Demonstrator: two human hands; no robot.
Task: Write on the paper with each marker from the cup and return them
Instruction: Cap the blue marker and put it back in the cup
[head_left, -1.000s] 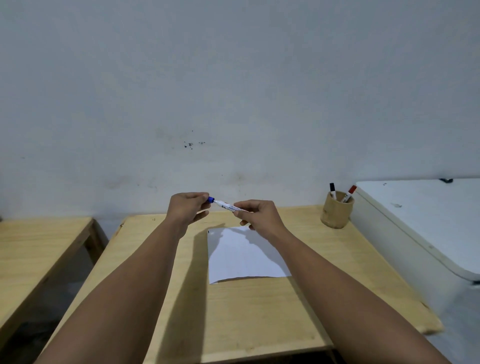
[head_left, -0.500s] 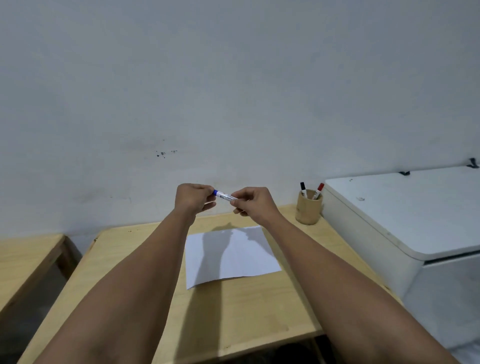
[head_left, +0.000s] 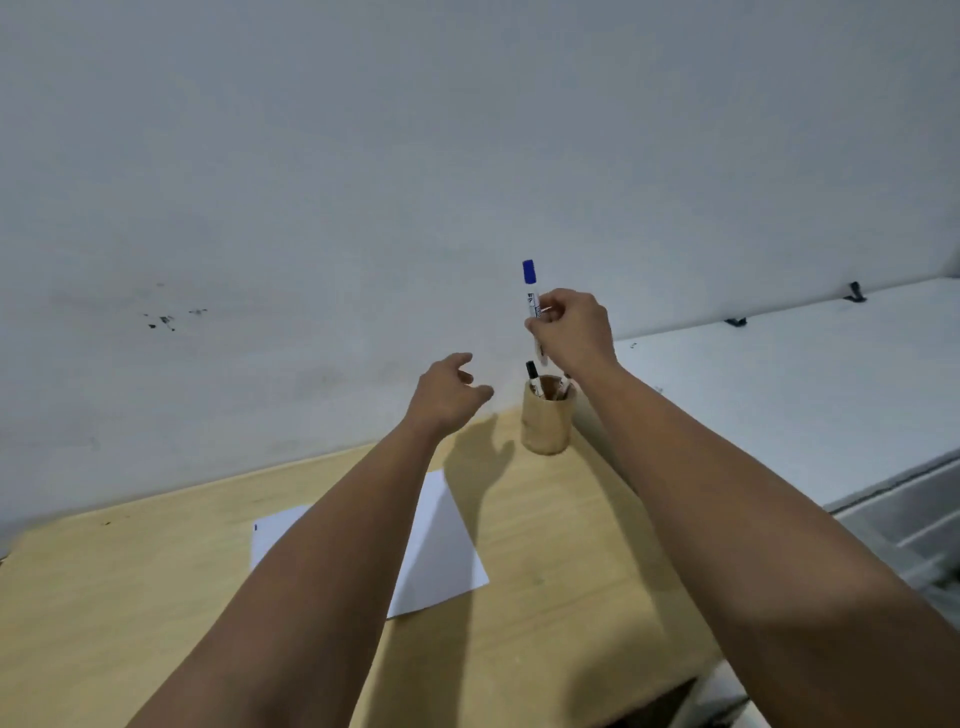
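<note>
My right hand (head_left: 571, 332) holds the blue-capped marker (head_left: 530, 288) upright, cap up, directly above the wooden cup (head_left: 548, 421) at the table's back right. A black marker (head_left: 532, 373) stands in the cup; another marker beside it is mostly hidden behind my right wrist. My left hand (head_left: 447, 392) hovers left of the cup, fingers apart, holding nothing. The white paper (head_left: 441, 545) lies on the wooden table (head_left: 571, 571), partly covered by my left forearm, with a small blue mark near its left edge.
A white cabinet or chest (head_left: 779, 395) stands against the table's right side, right next to the cup. A grey wall runs behind the table. The table's right edge lies under my right forearm.
My left hand let go of the marker. My right hand carried it right and turned it upright above the cup. The view shifted, so the cup now sits near the middle.
</note>
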